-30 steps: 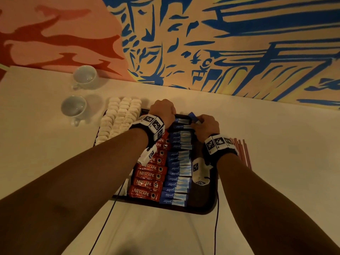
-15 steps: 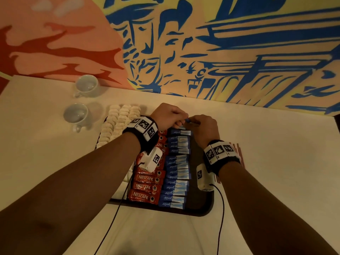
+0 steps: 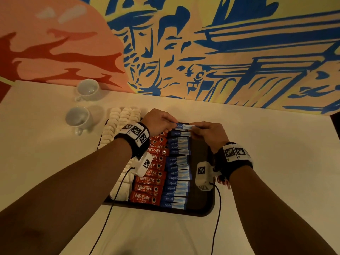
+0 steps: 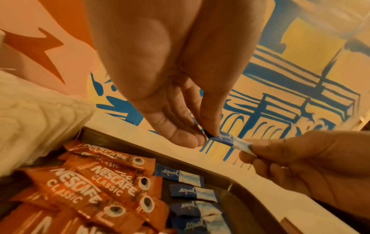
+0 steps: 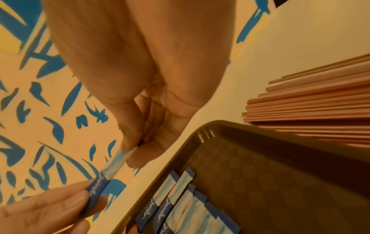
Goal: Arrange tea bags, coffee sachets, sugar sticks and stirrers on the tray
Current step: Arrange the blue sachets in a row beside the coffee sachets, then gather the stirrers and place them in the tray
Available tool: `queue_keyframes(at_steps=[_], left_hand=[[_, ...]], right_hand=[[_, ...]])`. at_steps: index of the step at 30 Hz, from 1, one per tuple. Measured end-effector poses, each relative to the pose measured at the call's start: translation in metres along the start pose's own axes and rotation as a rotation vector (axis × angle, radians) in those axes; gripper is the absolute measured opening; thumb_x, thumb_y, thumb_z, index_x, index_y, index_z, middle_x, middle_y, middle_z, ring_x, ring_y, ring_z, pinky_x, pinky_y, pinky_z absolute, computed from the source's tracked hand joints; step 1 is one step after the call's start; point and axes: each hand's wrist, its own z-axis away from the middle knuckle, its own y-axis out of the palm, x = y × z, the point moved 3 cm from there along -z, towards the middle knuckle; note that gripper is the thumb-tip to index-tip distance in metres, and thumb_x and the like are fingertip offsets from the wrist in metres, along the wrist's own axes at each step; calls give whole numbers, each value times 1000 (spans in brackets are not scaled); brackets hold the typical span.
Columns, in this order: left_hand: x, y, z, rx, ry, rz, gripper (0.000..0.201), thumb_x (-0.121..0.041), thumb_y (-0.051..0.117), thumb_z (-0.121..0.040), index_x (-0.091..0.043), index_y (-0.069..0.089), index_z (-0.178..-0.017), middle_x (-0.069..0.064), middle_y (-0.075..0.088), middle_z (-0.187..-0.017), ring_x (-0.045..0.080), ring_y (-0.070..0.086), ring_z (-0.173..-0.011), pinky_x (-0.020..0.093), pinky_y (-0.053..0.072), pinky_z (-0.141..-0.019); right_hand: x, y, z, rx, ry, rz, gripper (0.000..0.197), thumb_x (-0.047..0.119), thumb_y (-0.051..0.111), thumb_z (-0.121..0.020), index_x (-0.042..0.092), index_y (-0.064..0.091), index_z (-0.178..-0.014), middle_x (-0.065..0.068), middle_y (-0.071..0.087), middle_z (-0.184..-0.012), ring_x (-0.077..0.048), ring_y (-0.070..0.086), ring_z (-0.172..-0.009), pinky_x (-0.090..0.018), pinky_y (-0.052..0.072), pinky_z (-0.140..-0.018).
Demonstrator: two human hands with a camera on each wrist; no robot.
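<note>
Two hands hold one blue sugar stick (image 3: 184, 126) just above the top end of the dark tray (image 3: 206, 203), in the middle of the head view. The left hand (image 3: 160, 122) pinches the dark blue end between thumb and fingertips. The right hand (image 3: 209, 132) pinches the pale end the same way.

On the tray, a row of blue sugar sticks (image 3: 177, 173) runs down the middle. Red coffee sachets (image 3: 150, 181) lie in a row just left of them. White tea bags (image 3: 117, 129) sit at the tray's left side. Stirrers (image 5: 312, 107) lie on the table (image 3: 276, 181) right of the tray. Two white cups (image 3: 81, 107) stand on the table in the upper left.
</note>
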Motion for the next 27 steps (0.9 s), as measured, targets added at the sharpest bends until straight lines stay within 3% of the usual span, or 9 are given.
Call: queue_keyframes(at_steps=[3,8,13,16,19,21,24,27], left_hand=[[1,3,2,-24,40,-205,12,-15,74,-88,-16,78,-100,-7,72,-83,-2,62,-64,8,46,-59],[5,11,-3,-40,-2,-325,9,-19,75,-86,-23,78,-94,-5,74,-95,9,67,-86,16,49,-70],[10,17,-12,-62,-67,-430,10,-17,72,-88,-22,79,-93,-2,75,-102,18,68,-96,29,56,-84],[15,21,-16,-39,-90,-517,13,-18,69,-91,-21,80,-96,-1,74,-107,20,67,-99,28,54,-83],[19,24,-18,-43,-126,-570,15,-20,66,-92,-20,81,-93,4,76,-103,23,69,-92,32,58,-80],[19,26,-17,-58,-143,-609,16,-21,64,-92,-21,81,-93,5,76,-101,25,69,-89,35,60,-79],[16,31,-16,-60,-143,-675,16,-20,64,-92,-20,80,-95,5,75,-105,26,69,-93,38,60,-84],[14,36,-13,-87,-128,-730,12,-18,69,-90,-22,78,-97,2,73,-112,25,67,-100,36,57,-89]], right_hand=[[-4,1,-1,23,21,23,13,4,67,-94,12,75,-101,-13,74,-103,-27,70,-95,-35,60,-87],[-12,-6,-1,-24,39,187,11,15,70,-94,22,76,-101,-7,75,-93,-24,70,-89,-41,60,-91],[-20,-32,8,-135,56,300,18,26,74,-90,30,76,-107,3,75,-109,-18,69,-103,-46,56,-98],[-18,-58,25,-295,54,324,19,23,72,-91,22,74,-111,-1,74,-107,-19,68,-100,-35,55,-89],[-22,-85,48,-403,95,406,26,26,69,-93,18,69,-118,1,68,-105,-17,63,-94,-27,43,-82],[-34,-97,61,-430,139,448,35,34,70,-92,18,64,-123,-1,64,-109,-21,63,-101,-30,44,-84],[-56,-109,72,-429,275,474,61,43,77,-85,15,54,-135,-10,58,-131,-28,59,-116,-42,51,-97],[-73,-111,79,-333,433,559,89,50,83,-76,12,42,-145,-14,44,-145,-34,49,-130,-51,46,-108]])
